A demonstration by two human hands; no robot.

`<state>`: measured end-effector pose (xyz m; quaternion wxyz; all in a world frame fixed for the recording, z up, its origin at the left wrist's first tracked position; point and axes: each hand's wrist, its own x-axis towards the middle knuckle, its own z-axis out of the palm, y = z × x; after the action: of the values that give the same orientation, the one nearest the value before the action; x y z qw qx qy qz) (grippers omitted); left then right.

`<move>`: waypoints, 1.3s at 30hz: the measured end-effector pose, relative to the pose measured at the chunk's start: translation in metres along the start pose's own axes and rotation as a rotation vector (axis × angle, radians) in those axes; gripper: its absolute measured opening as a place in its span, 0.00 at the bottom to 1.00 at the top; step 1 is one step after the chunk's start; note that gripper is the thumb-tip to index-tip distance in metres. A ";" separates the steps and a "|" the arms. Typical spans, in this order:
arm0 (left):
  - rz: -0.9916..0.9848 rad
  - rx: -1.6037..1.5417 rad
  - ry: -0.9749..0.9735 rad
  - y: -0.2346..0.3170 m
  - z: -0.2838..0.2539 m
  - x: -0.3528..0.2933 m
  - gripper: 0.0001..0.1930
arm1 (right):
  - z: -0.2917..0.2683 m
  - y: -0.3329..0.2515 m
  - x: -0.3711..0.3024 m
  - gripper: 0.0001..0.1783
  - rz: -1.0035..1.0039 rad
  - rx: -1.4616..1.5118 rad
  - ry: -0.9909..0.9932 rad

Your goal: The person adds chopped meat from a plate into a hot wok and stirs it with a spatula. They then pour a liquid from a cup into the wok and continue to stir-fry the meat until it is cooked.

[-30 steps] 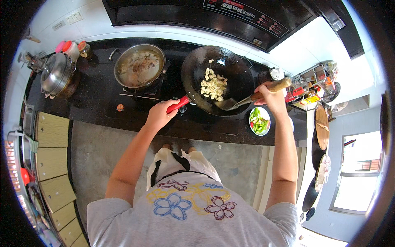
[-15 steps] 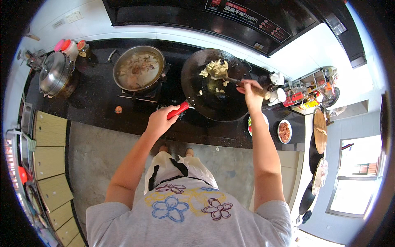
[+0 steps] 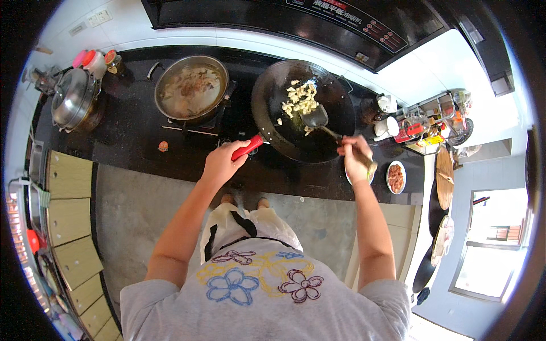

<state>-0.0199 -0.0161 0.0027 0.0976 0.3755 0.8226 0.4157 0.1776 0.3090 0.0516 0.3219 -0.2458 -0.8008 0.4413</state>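
My left hand (image 3: 222, 163) is closed round the red handle of a black wok (image 3: 264, 108) standing on the stove. In my right hand (image 3: 355, 159) is a wok spatula (image 3: 315, 117), gripped by its wooden handle, with its dark metal blade down inside the wok. Pale chopped pieces of food (image 3: 301, 98), perhaps garlic, lie heaped just beyond the blade, and a few loose bits sit apart from the heap. Partly hidden behind my right hand is a plate (image 3: 369, 177) at the counter's front.
Left of the wok stands a wide pan (image 3: 223, 68) of cloudy liquid with food. A lidded steel pot (image 3: 74, 96) and several jars (image 3: 94, 62) occupy the far left. At right are a plate of sliced meat (image 3: 396, 178), a white mug (image 3: 387, 128) and a condiment rack (image 3: 438, 108). A range hood (image 3: 256, 20) hangs above.
My right hand has moved nearer and slightly right, drawing the spatula blade back from under the food. The pale pieces now lie beyond the blade. My left hand keeps its grip on the wok handle.
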 end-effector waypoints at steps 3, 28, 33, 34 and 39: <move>0.031 -0.006 0.021 -0.003 0.001 0.002 0.18 | -0.011 -0.025 0.051 0.08 0.181 0.032 -0.057; -0.017 0.003 0.009 -0.004 0.001 0.000 0.19 | 0.029 -0.068 0.108 0.10 -0.416 -0.300 -0.075; 0.023 0.008 0.033 -0.005 0.004 0.000 0.19 | 0.042 -0.064 0.091 0.11 -0.371 0.042 -0.294; 0.017 0.009 0.031 -0.005 0.004 0.000 0.19 | 0.039 -0.075 0.085 0.11 -0.393 0.005 -0.408; 0.053 0.000 0.044 -0.009 0.007 0.001 0.18 | 0.007 -0.133 0.046 0.10 -0.275 -0.019 -0.697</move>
<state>-0.0219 -0.0140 -0.0084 0.0684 0.3881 0.8143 0.4261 0.1268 0.2710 0.1778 0.0839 0.0261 -0.8920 0.4435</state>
